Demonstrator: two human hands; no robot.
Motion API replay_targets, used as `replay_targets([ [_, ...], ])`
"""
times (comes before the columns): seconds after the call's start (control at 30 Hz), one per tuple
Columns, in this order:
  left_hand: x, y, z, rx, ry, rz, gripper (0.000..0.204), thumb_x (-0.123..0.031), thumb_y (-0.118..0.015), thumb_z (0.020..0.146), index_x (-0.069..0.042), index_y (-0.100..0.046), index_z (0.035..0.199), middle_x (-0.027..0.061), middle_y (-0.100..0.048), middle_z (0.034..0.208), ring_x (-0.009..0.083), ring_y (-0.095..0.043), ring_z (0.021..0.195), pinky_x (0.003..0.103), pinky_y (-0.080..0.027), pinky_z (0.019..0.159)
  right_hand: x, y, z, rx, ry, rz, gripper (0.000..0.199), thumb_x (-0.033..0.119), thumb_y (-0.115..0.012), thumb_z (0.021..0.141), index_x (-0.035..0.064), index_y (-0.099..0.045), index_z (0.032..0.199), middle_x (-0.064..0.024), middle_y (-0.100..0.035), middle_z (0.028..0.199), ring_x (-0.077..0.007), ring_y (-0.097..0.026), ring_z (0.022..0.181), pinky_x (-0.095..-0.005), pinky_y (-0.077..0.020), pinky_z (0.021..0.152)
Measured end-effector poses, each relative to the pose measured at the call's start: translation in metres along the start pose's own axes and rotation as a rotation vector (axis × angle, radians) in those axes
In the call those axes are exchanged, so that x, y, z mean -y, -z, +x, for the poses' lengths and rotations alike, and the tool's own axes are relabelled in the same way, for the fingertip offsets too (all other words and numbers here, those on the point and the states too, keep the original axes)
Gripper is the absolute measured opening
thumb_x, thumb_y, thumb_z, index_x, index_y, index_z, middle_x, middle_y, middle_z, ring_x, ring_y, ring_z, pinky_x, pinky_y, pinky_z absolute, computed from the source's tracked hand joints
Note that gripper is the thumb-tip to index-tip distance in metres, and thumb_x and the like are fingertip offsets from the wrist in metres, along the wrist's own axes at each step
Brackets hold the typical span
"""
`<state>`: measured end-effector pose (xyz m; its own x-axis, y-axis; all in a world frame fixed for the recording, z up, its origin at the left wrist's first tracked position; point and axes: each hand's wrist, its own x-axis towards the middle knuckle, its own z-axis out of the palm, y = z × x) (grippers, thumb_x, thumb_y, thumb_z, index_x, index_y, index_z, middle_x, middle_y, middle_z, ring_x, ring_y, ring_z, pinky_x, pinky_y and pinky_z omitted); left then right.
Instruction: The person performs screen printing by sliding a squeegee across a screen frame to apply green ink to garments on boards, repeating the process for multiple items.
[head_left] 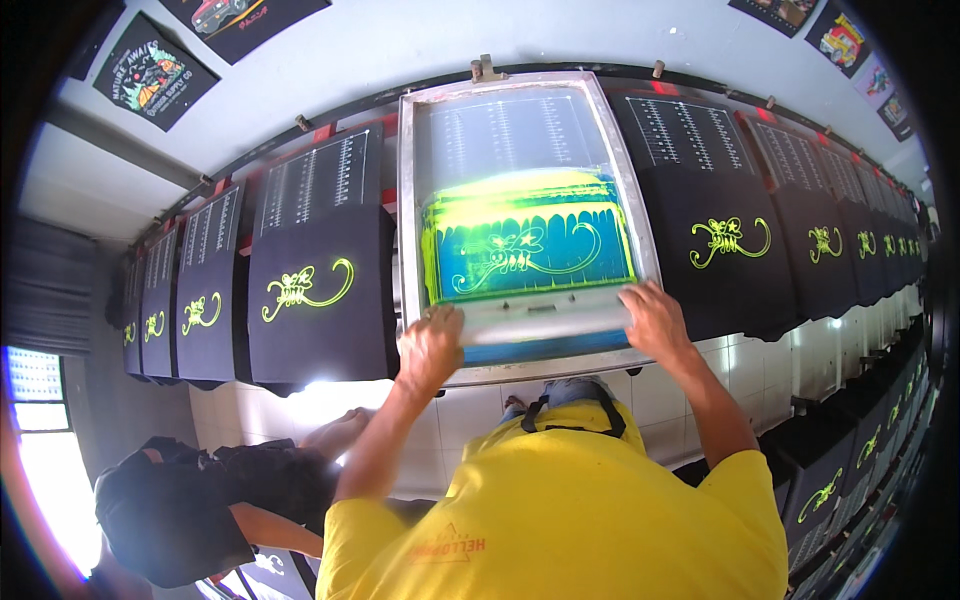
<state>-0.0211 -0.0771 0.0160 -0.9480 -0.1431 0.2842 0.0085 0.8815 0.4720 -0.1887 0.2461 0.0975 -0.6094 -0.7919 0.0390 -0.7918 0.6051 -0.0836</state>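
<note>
A metal-framed printing screen [410, 200] lies flat on a long table, its mesh smeared with yellow-green ink around a blue stencil of a curly design. Both my hands grip a long pale squeegee [545, 322] lying across the screen's near end. My left hand [430, 345] holds its left end, my right hand [655, 318] its right end. My yellow shirt fills the lower middle of the view.
Black shirts [320, 280] with a yellow-green curly print lie in a row on the table [700, 130] to both sides of the screen. More printed black shirts [830, 480] run along the lower right. A person in black [190, 500] crouches at lower left. White tiled floor lies below.
</note>
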Motion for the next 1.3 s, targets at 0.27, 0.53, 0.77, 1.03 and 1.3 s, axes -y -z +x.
replay_targets([
  [0.27,0.000,-0.019,-0.022,0.020,-0.041,0.075,0.039,0.005,-0.062,0.064,0.000,-0.066,0.102,0.0151,-0.070,0.111,0.0334,-0.069,0.101,0.037,-0.060,0.079,0.008,-0.018,-0.021,-0.023,0.018,-0.070,0.031,-0.002,-0.064,0.068,0.0009,-0.062,0.099,-0.0123,-0.064,0.106,-0.0304,-0.061,0.097,-0.0398,-0.0551,0.078],
  [0.53,0.065,-0.048,0.074,-0.051,-0.082,0.050,0.033,-0.002,-0.067,0.063,-0.010,-0.066,0.095,0.0091,-0.071,0.097,0.0271,-0.070,0.083,0.036,-0.060,0.066,-0.039,-0.027,0.074,-0.020,0.024,-0.093,0.022,0.001,-0.064,0.072,0.0014,-0.062,0.093,-0.0128,-0.065,0.098,-0.0322,-0.062,0.093,-0.0414,-0.0563,0.075],
  [0.77,0.090,-0.040,0.140,0.132,0.002,0.115,0.025,-0.008,-0.065,0.070,-0.012,-0.069,0.094,0.0116,-0.070,0.084,0.0317,-0.070,0.077,0.044,-0.056,0.068,-0.071,-0.015,0.140,0.011,0.038,-0.059,0.023,0.008,-0.073,0.069,0.0025,-0.063,0.088,-0.0140,-0.067,0.089,-0.0347,-0.065,0.087,-0.0472,-0.0544,0.075],
  [1.03,0.069,-0.001,0.133,0.178,0.036,0.141,0.019,-0.007,-0.060,0.073,-0.011,-0.069,0.089,0.0136,-0.070,0.083,0.0351,-0.070,0.076,0.044,-0.056,0.068,-0.054,0.015,0.128,-0.048,0.008,-0.034,0.016,0.006,-0.069,0.071,0.0028,-0.064,0.085,-0.0135,-0.067,0.086,-0.0352,-0.065,0.086,-0.0463,-0.0539,0.075],
  [1.3,0.005,0.008,0.007,-0.003,-0.024,0.023,0.024,0.004,-0.059,0.067,-0.007,-0.062,0.088,0.0104,-0.066,0.083,0.0286,-0.068,0.077,0.039,-0.058,0.065,-0.003,0.003,0.003,-0.073,0.031,-0.020,0.029,0.004,-0.071,0.065,0.0045,-0.060,0.093,-0.0108,-0.066,0.104,-0.0300,-0.062,0.098,-0.0419,-0.0552,0.078],
])
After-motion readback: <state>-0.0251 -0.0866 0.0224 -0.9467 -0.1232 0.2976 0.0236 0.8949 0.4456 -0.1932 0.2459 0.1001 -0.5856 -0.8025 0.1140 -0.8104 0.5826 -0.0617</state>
